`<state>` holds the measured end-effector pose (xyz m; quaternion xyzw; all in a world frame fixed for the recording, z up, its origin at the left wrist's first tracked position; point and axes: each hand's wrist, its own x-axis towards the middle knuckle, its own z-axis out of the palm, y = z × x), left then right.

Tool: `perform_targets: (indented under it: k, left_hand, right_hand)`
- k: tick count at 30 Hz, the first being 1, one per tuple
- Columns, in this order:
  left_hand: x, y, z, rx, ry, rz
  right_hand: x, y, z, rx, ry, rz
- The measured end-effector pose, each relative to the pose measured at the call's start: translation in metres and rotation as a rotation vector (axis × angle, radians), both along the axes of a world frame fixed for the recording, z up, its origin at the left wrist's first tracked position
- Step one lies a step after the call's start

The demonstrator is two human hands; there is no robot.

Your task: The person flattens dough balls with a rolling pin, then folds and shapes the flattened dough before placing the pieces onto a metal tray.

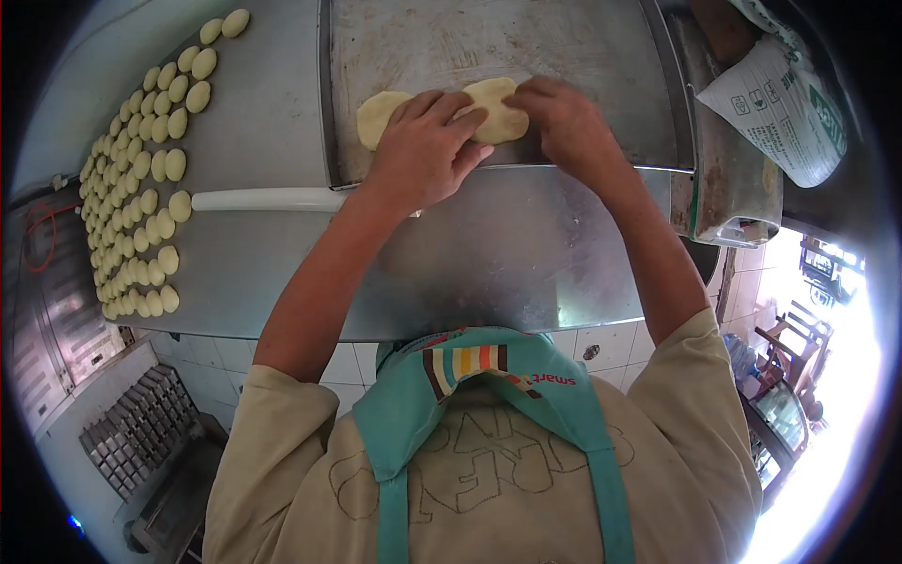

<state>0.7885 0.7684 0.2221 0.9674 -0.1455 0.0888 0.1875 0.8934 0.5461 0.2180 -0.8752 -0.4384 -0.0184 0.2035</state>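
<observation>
Two flattened pieces of dough lie side by side on a worn metal baking tray. My left hand rests over the gap between them, fingers spread, partly covering the left dough piece and touching the near left edge of the right dough piece. Curled at that piece's right edge, my right hand has its fingertips closed on the dough. The undersides of my fingers are hidden. A white rolling pin lies on the metal table, its right end partly behind my left forearm.
Rows of small dough balls cover the left part of the metal table. A printed white sack and a worn metal machine or box stand on the right. The tray's raised rim borders the work area.
</observation>
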Motion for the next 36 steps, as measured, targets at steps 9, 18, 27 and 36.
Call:
perform_targets:
  k: [9, 18, 27, 36]
  left_hand:
    - [0.004, 0.001, -0.008, 0.185, 0.002, 0.089]
    - [-0.015, -0.001, -0.001, 0.069, 0.036, 0.05]
    - [-0.027, -0.007, -0.004, 0.093, 0.098, 0.025]
    - [-0.026, -0.002, -0.012, 0.12, 0.07, 0.058]
  right_hand:
    - [0.016, 0.034, -0.003, -0.143, -0.105, 0.008]
    - [0.006, 0.012, 0.009, -0.053, -0.114, 0.029]
    - [-0.01, -0.004, 0.015, -0.151, -0.096, 0.197]
    - [-0.011, -0.002, 0.012, -0.115, -0.071, 0.242]
